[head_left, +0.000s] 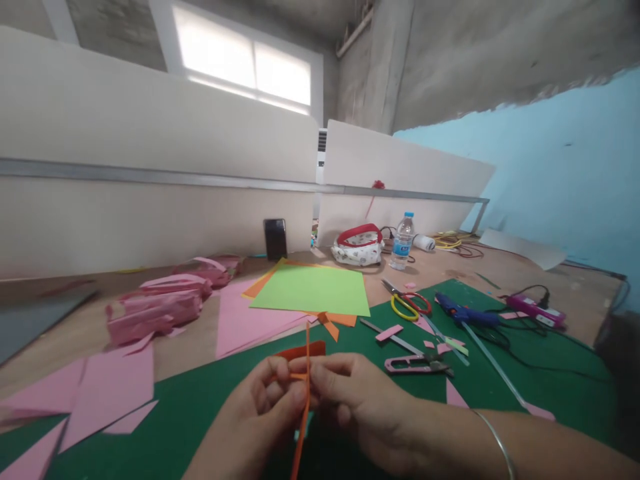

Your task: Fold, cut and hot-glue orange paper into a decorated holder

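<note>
In the head view, you hold a narrow orange strip (307, 347) upright over the near edge of the green mat (200, 413), apparently so it stays straight and close under your eyes. Your left hand (260, 403) and right hand (353, 400) meet at it, and the fingers (320, 372) of both are pressed together on the strip, with no gap showing. Its lower end hangs between your wrists. A wider orange piece (313, 348) lies on the mat just behind the strip. On the mat's right part, the pink snips (415, 363), scissors (407, 303) and blue glue gun (463, 312) lie near your right hand, seemingly kept within reach. At the mat's far edge, a green sheet (313, 290) rests on pink and orange paper. Left of the mat, pink rolls (160, 303) sit on the bare desk (193, 340).
</note>
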The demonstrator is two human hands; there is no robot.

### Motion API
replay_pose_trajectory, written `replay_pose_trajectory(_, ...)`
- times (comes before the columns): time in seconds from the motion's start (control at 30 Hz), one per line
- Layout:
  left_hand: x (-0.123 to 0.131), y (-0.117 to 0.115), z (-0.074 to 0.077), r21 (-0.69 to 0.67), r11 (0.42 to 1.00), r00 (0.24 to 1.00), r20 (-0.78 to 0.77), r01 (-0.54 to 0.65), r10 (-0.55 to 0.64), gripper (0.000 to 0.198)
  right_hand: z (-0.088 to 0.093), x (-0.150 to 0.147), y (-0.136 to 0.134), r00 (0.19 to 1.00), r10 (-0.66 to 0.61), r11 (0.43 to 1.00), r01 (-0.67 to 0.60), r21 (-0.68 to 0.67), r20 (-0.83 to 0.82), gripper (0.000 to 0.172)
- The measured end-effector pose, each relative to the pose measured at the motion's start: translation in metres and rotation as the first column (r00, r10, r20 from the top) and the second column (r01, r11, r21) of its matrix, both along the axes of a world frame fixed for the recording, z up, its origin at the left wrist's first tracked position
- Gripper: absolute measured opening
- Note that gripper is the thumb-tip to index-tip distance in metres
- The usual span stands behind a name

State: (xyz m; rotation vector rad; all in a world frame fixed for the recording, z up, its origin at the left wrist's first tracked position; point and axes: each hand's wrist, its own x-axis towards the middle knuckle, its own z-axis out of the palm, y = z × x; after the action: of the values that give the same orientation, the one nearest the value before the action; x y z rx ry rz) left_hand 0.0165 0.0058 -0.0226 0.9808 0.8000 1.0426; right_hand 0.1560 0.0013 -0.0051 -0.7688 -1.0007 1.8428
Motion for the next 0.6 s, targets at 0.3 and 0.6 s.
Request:
replay_pose_trajectory(0.3,-0.009,0.000,0.023,0.463,0.850,0.646,-0.734,0.250,0.210,0.017,0.074,0.062,0.023,0.995,-0.058,0.954,0.031,0.297,0.082,0.015)
replay_pose_trajectory(0.6,-0.005,0.021,-0.006,0.508,0.653,0.101,-0.825,0.562,0.555,0.035,0.060,0.100,0.048,0.530,-0.179,0.847,-0.345,0.404,0.829,0.011)
